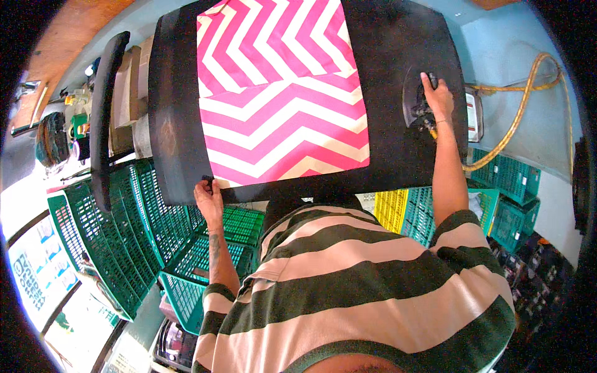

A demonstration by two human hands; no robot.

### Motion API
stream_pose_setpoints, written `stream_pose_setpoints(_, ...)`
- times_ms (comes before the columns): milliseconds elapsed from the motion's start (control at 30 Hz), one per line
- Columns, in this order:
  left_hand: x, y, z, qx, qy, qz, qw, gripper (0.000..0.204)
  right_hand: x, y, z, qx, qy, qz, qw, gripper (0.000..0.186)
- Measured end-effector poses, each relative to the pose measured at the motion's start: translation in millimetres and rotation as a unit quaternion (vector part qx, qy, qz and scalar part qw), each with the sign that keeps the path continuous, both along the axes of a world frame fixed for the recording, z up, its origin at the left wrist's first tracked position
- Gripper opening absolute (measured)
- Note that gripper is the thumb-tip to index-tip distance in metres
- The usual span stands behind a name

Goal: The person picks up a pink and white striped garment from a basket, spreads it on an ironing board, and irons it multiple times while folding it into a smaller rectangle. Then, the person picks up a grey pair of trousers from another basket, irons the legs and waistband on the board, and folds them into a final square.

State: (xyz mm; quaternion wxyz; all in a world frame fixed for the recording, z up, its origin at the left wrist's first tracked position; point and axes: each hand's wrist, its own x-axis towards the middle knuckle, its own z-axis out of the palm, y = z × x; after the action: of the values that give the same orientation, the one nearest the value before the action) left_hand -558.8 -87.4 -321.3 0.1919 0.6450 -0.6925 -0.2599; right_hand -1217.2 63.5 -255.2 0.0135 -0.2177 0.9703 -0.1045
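Observation:
A pink and white chevron-patterned fabric (pixel 283 133) lies flat on a black padded ironing table (pixel 388 74), with a fold line or seam across its middle. At the fabric's near left corner, my left hand (pixel 209 202) is closed at the table's front edge. A small dark piece (pixel 208 179) shows between its fingertips; I cannot tell what it is. My right hand (pixel 439 102) grips the handle of a dark iron (pixel 412 99). The iron rests on the black surface to the right of the fabric, apart from it.
A yellow hose (pixel 519 133) loops beside the table's right end. Green plastic crates (pixel 102 236) stand at the left and below the table. A yellow crate (pixel 390 210) and teal crates (pixel 507 174) are at the right. A long dark padded bar (pixel 107 124) stands to the left.

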Motion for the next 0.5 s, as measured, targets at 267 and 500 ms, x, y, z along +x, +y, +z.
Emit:
stream_pose_setpoints(267,-7,-6,-15,0.018,-0.111,0.000,0.994,0.027,211,50,-44,-0.102,-0.122,0.154,0.975,0.030)
stream_pose_setpoints(500,34,42,28,0.209,0.350,0.023,0.913,0.018,225,122,-74,-0.332,-0.358,0.119,0.864,0.016)
